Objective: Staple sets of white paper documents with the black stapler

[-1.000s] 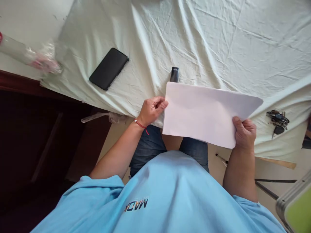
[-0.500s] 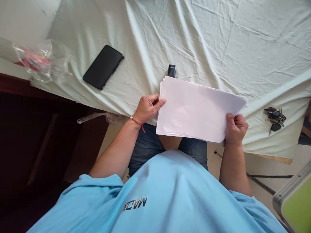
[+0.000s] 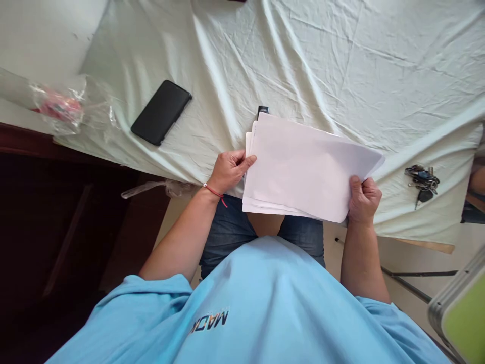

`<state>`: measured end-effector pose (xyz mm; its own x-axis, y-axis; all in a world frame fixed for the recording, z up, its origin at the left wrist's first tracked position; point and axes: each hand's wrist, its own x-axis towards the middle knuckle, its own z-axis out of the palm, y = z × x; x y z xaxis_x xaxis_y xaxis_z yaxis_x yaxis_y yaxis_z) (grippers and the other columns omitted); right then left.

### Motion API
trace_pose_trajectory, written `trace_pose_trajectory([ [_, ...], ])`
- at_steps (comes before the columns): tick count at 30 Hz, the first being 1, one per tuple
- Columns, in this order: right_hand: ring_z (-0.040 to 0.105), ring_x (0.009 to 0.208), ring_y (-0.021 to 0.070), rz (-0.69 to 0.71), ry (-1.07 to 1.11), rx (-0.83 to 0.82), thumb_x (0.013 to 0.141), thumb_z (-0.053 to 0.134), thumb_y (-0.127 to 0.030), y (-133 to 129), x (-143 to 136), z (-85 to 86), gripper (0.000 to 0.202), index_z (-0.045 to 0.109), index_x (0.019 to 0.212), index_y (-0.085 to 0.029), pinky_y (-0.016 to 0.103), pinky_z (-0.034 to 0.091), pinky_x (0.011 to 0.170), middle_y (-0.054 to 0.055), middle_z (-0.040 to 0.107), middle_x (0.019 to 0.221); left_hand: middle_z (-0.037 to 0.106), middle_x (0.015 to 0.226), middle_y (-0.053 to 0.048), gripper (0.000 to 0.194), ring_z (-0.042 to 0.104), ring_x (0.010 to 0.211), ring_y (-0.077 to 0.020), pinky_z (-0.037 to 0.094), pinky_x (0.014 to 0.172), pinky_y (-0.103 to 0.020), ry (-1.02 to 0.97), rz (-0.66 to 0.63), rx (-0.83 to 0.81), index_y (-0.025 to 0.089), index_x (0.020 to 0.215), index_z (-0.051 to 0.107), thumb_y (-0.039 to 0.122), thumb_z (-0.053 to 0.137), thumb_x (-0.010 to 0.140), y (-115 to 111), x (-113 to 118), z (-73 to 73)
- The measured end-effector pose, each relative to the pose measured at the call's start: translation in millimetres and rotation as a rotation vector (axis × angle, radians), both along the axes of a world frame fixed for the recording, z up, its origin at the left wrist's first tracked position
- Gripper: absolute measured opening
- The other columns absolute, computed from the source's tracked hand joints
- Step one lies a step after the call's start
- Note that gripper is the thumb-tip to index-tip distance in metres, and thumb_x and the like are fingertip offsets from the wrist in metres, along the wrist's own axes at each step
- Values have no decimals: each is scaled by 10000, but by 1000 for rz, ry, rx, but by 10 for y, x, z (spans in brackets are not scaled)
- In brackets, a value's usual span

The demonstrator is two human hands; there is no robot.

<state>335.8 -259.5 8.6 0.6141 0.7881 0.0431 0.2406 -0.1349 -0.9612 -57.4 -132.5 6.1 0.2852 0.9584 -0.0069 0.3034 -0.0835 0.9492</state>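
Note:
A thin stack of white paper sheets is held above the front edge of the cloth-covered table and partly over my lap. My left hand pinches its left edge, thumb on top and fingers curled beneath. At the lower right corner, my right hand grips the sheets with the thumb on top. The sheets are slightly fanned, with lower ones showing at the left and bottom edges. Beyond the paper's top left corner, the end of a small black object sticks out; the rest of it is hidden.
A pale wrinkled cloth covers the table. On it lie a black phone at left, a bunch of keys at right, and a clear plastic bag with something red. A green panel with a metal rim stands at lower right.
The sheets have fanned apart more, the top one shifting upward and covering more of the small black object. My right hand has moved slightly left; both hands keep their hold.

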Motion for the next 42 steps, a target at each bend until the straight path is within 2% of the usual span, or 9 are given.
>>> trace_pose_trajectory([
  [4, 457, 765, 183, -14, -24, -8, 811, 969, -954, 3, 8, 4, 734, 633, 768, -302, 332, 403, 632, -19, 496, 741, 638, 762, 3, 621, 537, 719, -147, 449, 675, -296, -88, -43, -74, 217, 814, 678, 775, 924, 928, -24, -7, 40],
  [8, 526, 813, 214, -25, -20, -26, 807, 973, -939, 0, 28, -5, 706, 646, 780, -313, 350, 463, 675, -9, 526, 750, 512, 665, 43, 633, 421, 650, -114, 348, 616, -284, -38, 15, -43, 231, 726, 578, 725, 921, 922, -19, 6, 49],
  [14, 635, 876, 227, -5, -9, 7, 874, 957, -860, 5, 22, -30, 590, 799, 902, -293, 353, 526, 733, 20, 711, 870, 476, 568, 27, 831, 384, 591, -112, 332, 591, -305, 16, 30, 24, 233, 614, 499, 898, 737, 1052, -17, 26, 93],
  [19, 675, 912, 233, -50, 4, 40, 885, 964, -825, 5, 48, -72, 559, 810, 911, -289, 362, 564, 791, 15, 732, 890, 566, 679, 31, 663, 462, 648, -124, 376, 610, -291, -55, -7, -38, 224, 767, 649, 809, 917, 927, -29, 17, 85],
  [22, 671, 903, 222, -55, 20, 57, 874, 980, -827, 8, 62, -93, 562, 836, 934, -287, 366, 573, 814, 17, 763, 929, 531, 654, 40, 631, 433, 629, -119, 355, 619, -304, -14, 24, -8, 234, 743, 606, 759, 865, 978, -27, 32, 56],
  [27, 671, 892, 219, -56, 33, 50, 857, 990, -846, 10, 73, -111, 587, 816, 894, -286, 373, 587, 816, 21, 768, 924, 426, 622, 50, 727, 353, 629, -120, 336, 623, -315, 35, 62, 57, 242, 691, 530, 842, 748, 1040, -21, 67, 73],
  [33, 715, 959, 254, -50, -27, 42, 910, 916, -873, 13, 86, -125, 601, 772, 864, -292, 382, 604, 825, 22, 704, 867, 688, 777, 9, 587, 547, 692, -132, 473, 649, -277, -62, -84, -96, 217, 866, 709, 744, 966, 852, -21, -8, 63],
  [38, 669, 883, 219, -78, -1, 81, 884, 962, -850, 22, 91, -153, 613, 718, 806, -293, 363, 583, 789, 6, 676, 839, 456, 621, 58, 625, 357, 604, -100, 285, 573, -278, 1, -54, -29, 232, 686, 558, 687, 931, 898, -8, -8, 46],
  [42, 679, 866, 224, -102, 4, 70, 852, 972, -887, 16, 92, -153, 642, 717, 792, -301, 380, 623, 801, 3, 684, 819, 481, 591, 35, 749, 374, 597, -107, 288, 573, -291, 11, -35, 3, 230, 638, 532, 816, 824, 1004, -5, 14, 77],
])
